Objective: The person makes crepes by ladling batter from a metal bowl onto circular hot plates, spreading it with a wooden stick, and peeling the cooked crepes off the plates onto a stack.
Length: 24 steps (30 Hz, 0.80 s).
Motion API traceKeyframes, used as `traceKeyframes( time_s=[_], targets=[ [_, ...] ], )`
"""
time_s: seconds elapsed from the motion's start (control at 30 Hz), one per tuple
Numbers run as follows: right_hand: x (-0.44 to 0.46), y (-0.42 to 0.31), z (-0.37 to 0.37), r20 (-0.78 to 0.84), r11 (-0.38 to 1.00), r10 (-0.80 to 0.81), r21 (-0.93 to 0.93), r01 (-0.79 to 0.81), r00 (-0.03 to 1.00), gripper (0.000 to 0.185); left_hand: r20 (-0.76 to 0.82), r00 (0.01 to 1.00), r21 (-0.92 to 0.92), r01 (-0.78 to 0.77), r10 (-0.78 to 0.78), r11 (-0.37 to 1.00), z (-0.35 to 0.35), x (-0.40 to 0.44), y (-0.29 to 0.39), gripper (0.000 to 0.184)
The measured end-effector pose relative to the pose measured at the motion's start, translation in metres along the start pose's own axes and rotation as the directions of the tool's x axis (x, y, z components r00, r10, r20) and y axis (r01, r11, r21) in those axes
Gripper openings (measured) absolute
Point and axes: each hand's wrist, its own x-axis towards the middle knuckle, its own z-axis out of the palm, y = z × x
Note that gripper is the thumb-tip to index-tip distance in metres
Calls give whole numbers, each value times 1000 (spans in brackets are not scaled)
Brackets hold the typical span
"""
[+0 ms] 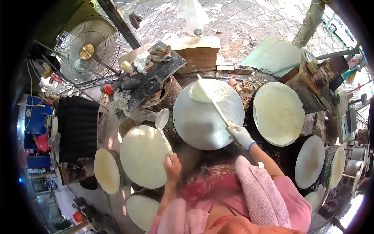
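My left hand (172, 168) is closed around the handle of a ladle (162, 118), whose pale-coated bowl points away from me above the edge of a batter-covered round griddle (143, 160). On my right hand (240, 137) is a white glove with a blue cuff, and its fingers grip a long wooden batter spreader (218, 110). The far end of the spreader lies over a patch of pale wet batter (194, 93) at the back of the middle griddle (206, 128). Bare grey metal shows on the front of that griddle.
More round griddles stand around me: coated ones at the right (278, 113) and far left (106, 171), and a greyish one (309, 162) further right. A fan (87, 51), a cluttered dark board (171, 64) and a cardboard box (196, 58) are beyond, before a wire fence.
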Motion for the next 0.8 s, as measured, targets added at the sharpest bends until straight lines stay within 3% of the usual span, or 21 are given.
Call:
traceKeyframes(
  time_s=[0.03,0.07,0.17,0.2,0.23,0.37,0.4,0.43,0.5,0.53,0.57,0.6,0.67,0.7,0.77,0.8],
  targets=[
    [-2,-18,3,98,997,60,41,-64,993,46,-8,1000,7,-2,2,1000,1,-6,-4,22],
    [1,-23,0,78,987,84,-144,-72,993,44,-14,1000,15,-6,7,1000,0,-10,-8,21],
    [25,17,-38,-62,930,-346,-153,333,936,43,-74,997,28,3,-1,1000,-3,-23,-7,19],
    [15,-5,-60,-128,936,-347,-113,334,929,45,-106,994,27,13,-10,1000,-1,-27,-6,19],
    [21,-4,-78,-163,948,-267,-222,228,950,45,-121,992,6,33,-32,999,1,-30,-5,19],
    [41,-13,-63,226,993,-18,-108,43,974,41,-161,967,-101,181,-195,978,14,-43,15,19],
    [31,-27,-55,265,999,-47,2,48,963,40,-162,949,-153,247,-271,957,18,-48,31,20],
    [38,-22,-54,306,997,-23,-60,44,952,40,-157,926,-203,310,-343,929,21,-51,42,21],
    [59,4,-69,295,982,-156,-59,181,943,40,-153,911,-253,338,-383,906,27,-57,49,18],
    [55,-15,-91,243,960,-152,-194,201,958,40,-152,903,-279,351,-402,894,29,-59,52,17],
    [73,-2,-105,165,943,-315,-59,328,935,41,-165,894,-297,357,-416,886,31,-60,56,16],
    [75,-20,-119,140,945,-274,-143,293,952,42,-177,885,-314,364,-431,877,32,-62,61,15],
    [89,-29,-126,176,974,-159,-133,184,971,42,-194,872,-320,377,-450,869,34,-66,62,15],
    [90,-35,-120,293,975,-64,-185,122,954,40,-201,870,-312,380,-451,871,36,-67,60,15],
    [82,-37,-96,435,992,-26,-102,78,900,37,-211,861,-315,388,-462,866,41,-70,59,14],
    [81,-32,-89,448,986,-82,-94,138,890,36,-211,857,-324,392,-470,861,44,-71,61,14]
  ],
)
